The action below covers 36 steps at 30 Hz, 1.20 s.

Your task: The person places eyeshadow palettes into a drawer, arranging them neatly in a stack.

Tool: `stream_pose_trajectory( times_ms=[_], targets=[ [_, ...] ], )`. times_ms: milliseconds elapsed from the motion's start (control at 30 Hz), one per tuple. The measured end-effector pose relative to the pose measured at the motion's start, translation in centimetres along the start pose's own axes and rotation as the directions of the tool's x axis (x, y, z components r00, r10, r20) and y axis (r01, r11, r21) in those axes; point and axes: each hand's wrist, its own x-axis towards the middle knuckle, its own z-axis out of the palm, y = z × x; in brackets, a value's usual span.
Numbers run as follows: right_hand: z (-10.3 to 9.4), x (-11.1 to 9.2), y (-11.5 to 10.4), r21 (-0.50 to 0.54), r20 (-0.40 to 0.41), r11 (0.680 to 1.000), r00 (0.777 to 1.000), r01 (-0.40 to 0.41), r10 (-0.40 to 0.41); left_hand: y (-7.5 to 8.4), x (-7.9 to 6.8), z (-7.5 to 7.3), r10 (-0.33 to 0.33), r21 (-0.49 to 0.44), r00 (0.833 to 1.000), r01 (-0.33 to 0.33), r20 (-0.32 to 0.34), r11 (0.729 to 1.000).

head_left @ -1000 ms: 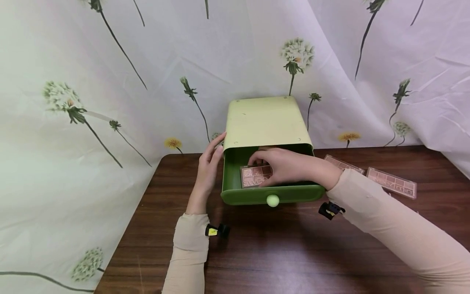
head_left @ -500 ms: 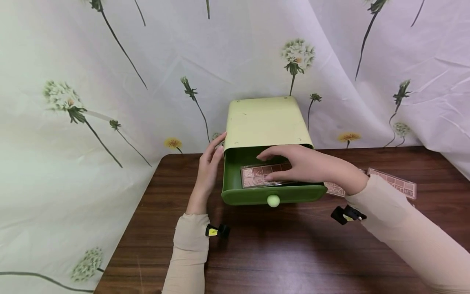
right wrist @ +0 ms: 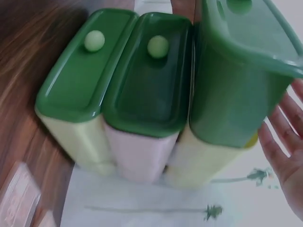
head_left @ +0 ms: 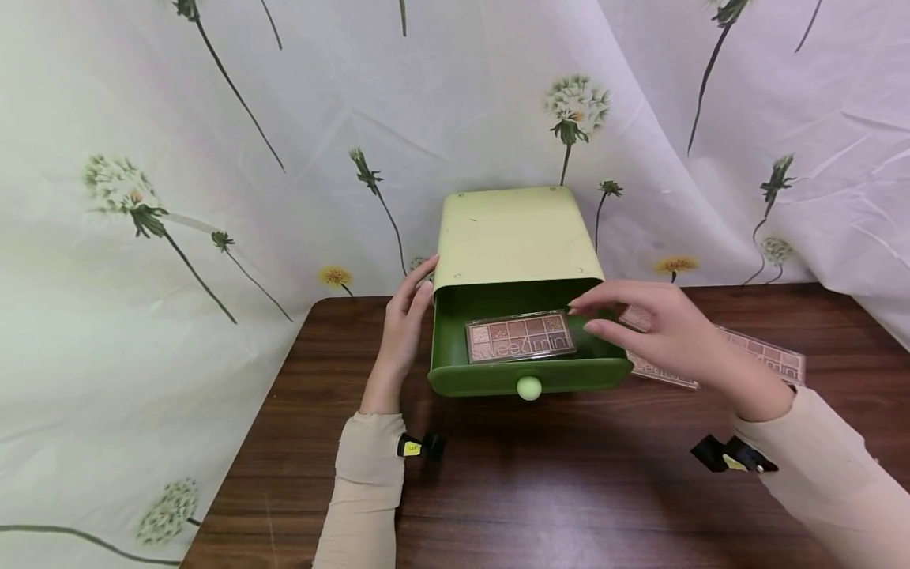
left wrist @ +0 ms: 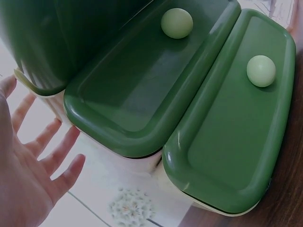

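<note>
An eyeshadow palette (head_left: 519, 336) lies flat inside the pulled-out top drawer (head_left: 483, 382), toward its left side. The drawer belongs to a small cabinet with a pale yellow top (head_left: 519, 237). My left hand (head_left: 404, 328) rests against the cabinet's left side, fingers extended; the left wrist view shows the same hand (left wrist: 38, 175) with fingers spread. Over the drawer's right edge hovers my right hand (head_left: 661, 332), thumb and fingers apart and nothing between them. Its fingertips are just right of the palette. In the right wrist view this hand (right wrist: 289, 151) appears beside the open drawer.
Below the open drawer, two green drawers (left wrist: 142, 90) with round pale knobs are closed. Right of the cabinet, more eyeshadow palettes (head_left: 771, 354) lie on the dark wooden table (head_left: 526, 490). A dandelion-printed cloth (head_left: 455, 103) hangs behind.
My right hand has let go of the eyeshadow palette and moved right, out from over it, uncovering the whole palette in the drawer. The left hand stays put.
</note>
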Motion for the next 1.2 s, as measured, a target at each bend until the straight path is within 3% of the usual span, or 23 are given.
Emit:
stream_pose_trajectory(
  times_ms=[100,300,400,533,700,1033,1200],
  targets=[
    [-0.7,-1.1,0.4,0.017,-0.071,0.999,0.997,0.033,-0.031,0.1,0.0,0.0,0.0,0.0,1.0,0.0,-0.001,1.0],
    [-2.0,-3.7,1.6,0.0,-0.132,0.999,0.99,-0.042,0.042,0.2,0.0,0.0,-0.005,0.002,1.0,0.005,0.008,1.0],
    [-2.5,-5.1,2.5,-0.057,-0.149,0.995,0.986,-0.077,0.068,-1.1,0.3,-0.2,-0.003,0.0,1.0,0.003,0.005,1.0],
    [-2.8,-6.8,3.7,-0.113,-0.148,0.984,0.981,-0.141,0.124,-3.0,0.8,-0.5,0.004,-0.007,1.0,-0.004,0.0,1.0],
    [-2.6,-8.8,5.3,-0.126,-0.127,0.958,0.962,-0.259,0.243,-3.6,0.8,-0.6,0.026,-0.002,1.0,-0.026,-0.008,1.0],
    [-1.3,-11.5,9.6,-0.07,-0.084,0.92,0.921,-0.386,0.38,-3.6,0.8,-0.5,0.027,-0.01,1.0,-0.027,-0.011,1.0],
    [-0.8,-12.2,11.3,-0.072,-0.068,0.899,0.902,-0.431,0.427,-2.1,0.6,-0.3,0.004,-0.011,1.0,-0.004,-0.001,1.0]
  ],
)
